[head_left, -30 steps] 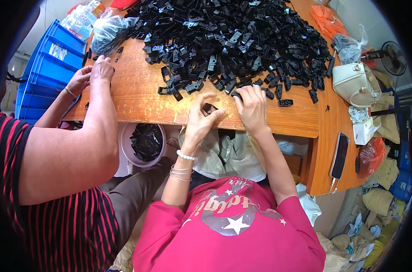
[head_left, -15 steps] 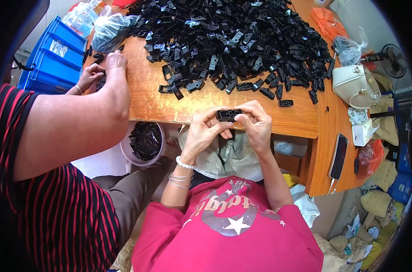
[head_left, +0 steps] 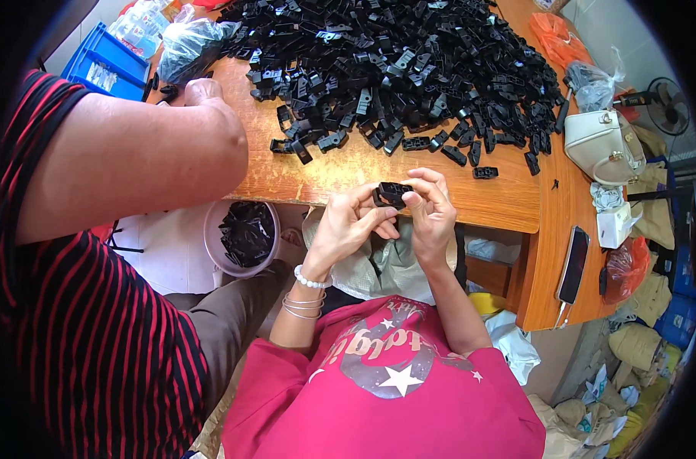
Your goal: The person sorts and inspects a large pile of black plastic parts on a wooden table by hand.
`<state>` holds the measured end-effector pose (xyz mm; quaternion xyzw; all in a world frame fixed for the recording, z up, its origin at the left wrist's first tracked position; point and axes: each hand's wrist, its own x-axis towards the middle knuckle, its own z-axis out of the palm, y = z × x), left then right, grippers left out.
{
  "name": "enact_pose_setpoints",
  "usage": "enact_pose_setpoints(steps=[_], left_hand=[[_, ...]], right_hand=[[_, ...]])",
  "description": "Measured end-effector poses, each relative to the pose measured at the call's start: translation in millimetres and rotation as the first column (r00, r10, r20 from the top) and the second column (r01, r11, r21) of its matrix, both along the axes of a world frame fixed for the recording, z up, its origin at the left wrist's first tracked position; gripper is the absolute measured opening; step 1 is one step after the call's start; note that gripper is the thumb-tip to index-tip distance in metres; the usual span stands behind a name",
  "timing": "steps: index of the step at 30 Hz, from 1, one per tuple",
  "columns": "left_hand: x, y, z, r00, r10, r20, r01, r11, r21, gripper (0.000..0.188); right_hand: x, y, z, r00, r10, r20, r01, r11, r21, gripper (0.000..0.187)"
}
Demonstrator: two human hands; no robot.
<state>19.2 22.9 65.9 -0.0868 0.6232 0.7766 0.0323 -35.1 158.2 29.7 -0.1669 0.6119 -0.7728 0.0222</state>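
Note:
Between my two hands, just over the table's near edge, is a small black plastic part (head_left: 392, 193) with an open, hollow frame. My left hand (head_left: 349, 223) pinches its left end with thumb and fingers. At the other end, my right hand (head_left: 430, 213) grips it, the thumb against its side. Beyond them a large heap of similar black plastic parts (head_left: 394, 76) covers the far table. One loose black part (head_left: 485, 173) lies nearest my right hand, apart from the heap.
A co-worker's arm (head_left: 133, 153) reaches over the wooden table (head_left: 302, 180) at left. Below stands a pink tub (head_left: 269, 264) holding black pieces. At right lie a phone (head_left: 572, 264) with a cable, a white handbag (head_left: 602, 145) and a red plastic bag (head_left: 627, 268). A pale sack (head_left: 355, 271) hangs before me.
The black part has been turned in my fingers and now shows a different side. The co-worker's elbow has swung right, and their upper body has shifted.

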Motion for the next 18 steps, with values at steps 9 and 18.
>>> enact_pose_setpoints(steps=[9,18], left_hand=[[2,2,-1,0.963,0.064,-0.263,-0.160,0.919,-0.360,0.030],[-31,-29,-36,0.977,0.058,-0.205,-0.164,0.819,-0.550,0.023]], right_hand=[[-1,-1,13,0.984,0.130,0.121,-0.132,0.991,0.010,0.018],[-37,35,10,0.864,0.459,0.206,-0.503,0.800,0.326,0.014]])
